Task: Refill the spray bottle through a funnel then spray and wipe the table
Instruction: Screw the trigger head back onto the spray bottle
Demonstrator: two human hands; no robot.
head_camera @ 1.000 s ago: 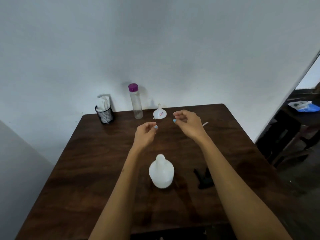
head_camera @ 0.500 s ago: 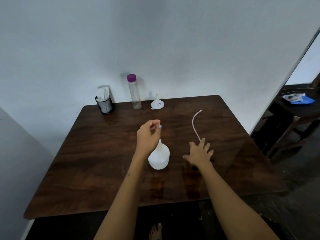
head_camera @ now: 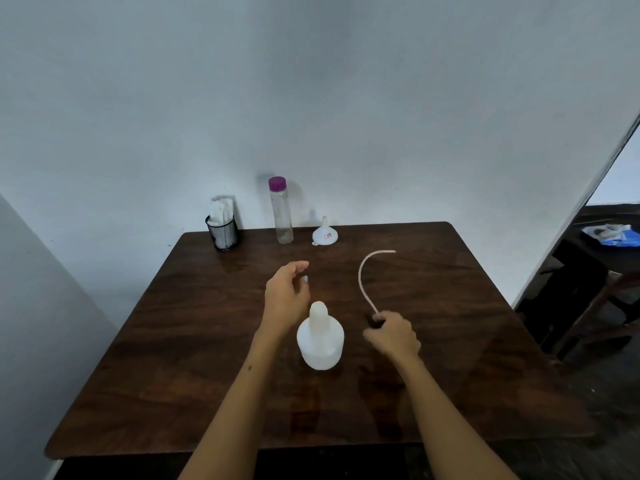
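Right hand (head_camera: 393, 336) fingers now grip spray head (head_camera: 373, 322).

A dark brown wooden table (head_camera: 194, 341) with rounded corners stands against a pale wall. Along its far edge stand a black mesh holder (head_camera: 223, 233) stuffed with white napkins, a tall clear bottle (head_camera: 281, 213) with a purple cap, and a small white funnel (head_camera: 325, 233) set mouth down, spout up. Nearer the middle stands a white spray bottle body (head_camera: 320, 339), its neck open. To its right a thin curved tube (head_camera: 362, 276) arcs above the wood
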